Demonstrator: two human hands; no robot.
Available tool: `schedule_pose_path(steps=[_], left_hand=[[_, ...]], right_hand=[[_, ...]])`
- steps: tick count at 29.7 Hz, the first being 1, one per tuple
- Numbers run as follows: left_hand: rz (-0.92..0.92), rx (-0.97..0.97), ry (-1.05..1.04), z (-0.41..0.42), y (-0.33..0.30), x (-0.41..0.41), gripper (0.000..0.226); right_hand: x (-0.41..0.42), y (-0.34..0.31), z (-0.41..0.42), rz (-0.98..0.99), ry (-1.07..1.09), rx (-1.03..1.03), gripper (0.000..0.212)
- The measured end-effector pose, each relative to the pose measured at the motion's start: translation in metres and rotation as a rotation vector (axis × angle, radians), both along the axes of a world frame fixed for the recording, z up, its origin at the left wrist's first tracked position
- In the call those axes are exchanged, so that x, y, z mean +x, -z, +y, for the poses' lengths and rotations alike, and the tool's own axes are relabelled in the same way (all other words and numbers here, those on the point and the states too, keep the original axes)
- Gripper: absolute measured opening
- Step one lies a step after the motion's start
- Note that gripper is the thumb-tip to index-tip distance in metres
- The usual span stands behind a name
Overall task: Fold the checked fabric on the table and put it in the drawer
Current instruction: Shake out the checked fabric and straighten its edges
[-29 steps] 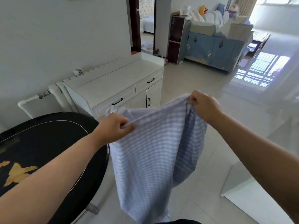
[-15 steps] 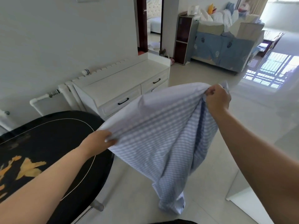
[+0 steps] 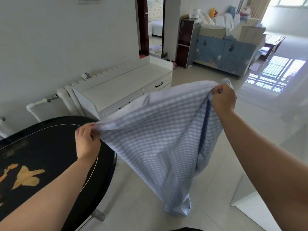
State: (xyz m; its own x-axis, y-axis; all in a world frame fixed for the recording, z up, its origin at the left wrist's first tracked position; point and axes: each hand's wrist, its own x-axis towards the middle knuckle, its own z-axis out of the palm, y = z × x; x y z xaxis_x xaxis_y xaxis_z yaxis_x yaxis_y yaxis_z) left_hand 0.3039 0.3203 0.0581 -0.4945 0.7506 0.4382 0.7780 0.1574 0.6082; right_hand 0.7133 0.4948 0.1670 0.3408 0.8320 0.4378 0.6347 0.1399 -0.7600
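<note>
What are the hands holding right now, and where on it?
Both hold the checked fabric along its upper edge: the left hand pinches one end over the black table, the right hand grips the other end, bunched, higher up.

White wall (image 3: 50,39) and radiator (image 3: 50,100) at left; pale glossy floor tiles (image 3: 208,164); open doorway (image 3: 154,25); blue-covered sofa (image 3: 223,54) beyond; bright window (image 3: 293,0) at far right.
</note>
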Motion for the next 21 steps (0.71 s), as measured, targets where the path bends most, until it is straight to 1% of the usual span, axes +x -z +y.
schedule_pose_path(steps=[2, 3, 4, 5, 6, 7, 8, 9, 10, 11, 13, 15, 16, 17, 19, 21], left_hand=[[0.26, 0.18, 0.083, 0.004, -0.024, 0.011, 0.016], [0.409, 0.233, 0.18, 0.009, -0.039, 0.019, 0.014], [0.554, 0.257, 0.312, 0.015, -0.054, 0.028, 0.017], [0.66, 0.236, 0.449, 0.022, -0.069, 0.038, 0.02], [0.701, 0.181, 0.557, 0.028, -0.079, 0.048, 0.021], [0.656, 0.093, 0.623, 0.032, -0.086, 0.058, 0.021], [0.531, 0.002, 0.634, 0.036, -0.09, 0.062, 0.02], [0.368, -0.09, 0.598, 0.039, -0.093, 0.06, 0.017], [0.243, -0.172, 0.524, 0.043, -0.093, 0.05, 0.017], [0.214, -0.267, 0.441, 0.045, -0.092, 0.034, 0.02], [0.285, -0.47, 0.335, 0.041, -0.093, -0.007, 0.034], [0.388, -0.618, 0.33, 0.032, -0.097, -0.037, 0.041], [0.471, -0.624, 0.375, 0.029, -0.099, -0.045, 0.039], [0.561, -0.56, 0.432, 0.028, -0.098, -0.049, 0.034], [0.706, -0.356, 0.531, 0.028, -0.099, -0.047, 0.022], [0.725, -0.211, 0.562, 0.025, -0.104, -0.041, 0.018]], right_hand=[[0.001, -0.003, 0.006, -0.062, 0.011, -0.059, 0.018], [0.0, -0.002, 0.007, -0.087, -0.001, -0.087, 0.018], [-0.003, -0.002, 0.008, -0.107, -0.013, -0.109, 0.018], [-0.007, -0.001, 0.008, -0.125, -0.021, -0.126, 0.019], [-0.01, -0.001, 0.008, -0.14, -0.031, -0.138, 0.019], [-0.013, -0.001, 0.009, -0.144, -0.048, -0.145, 0.019], [-0.014, -0.002, 0.009, -0.133, -0.065, -0.145, 0.018], [-0.013, -0.004, 0.01, -0.107, -0.072, -0.136, 0.018], [-0.009, -0.007, 0.012, -0.077, -0.059, -0.125, 0.019], [-0.002, -0.01, 0.014, -0.051, -0.027, -0.119, 0.02], [0.015, -0.014, 0.017, -0.044, 0.047, -0.129, 0.019], [0.025, -0.015, 0.018, -0.133, 0.06, -0.143, 0.02], [0.026, -0.014, 0.019, -0.172, 0.053, -0.146, 0.02], [0.025, -0.013, 0.02, -0.184, 0.048, -0.141, 0.019], [0.024, -0.009, 0.023, -0.152, 0.055, -0.142, 0.017], [0.027, -0.007, 0.025, -0.117, 0.07, -0.163, 0.015]])
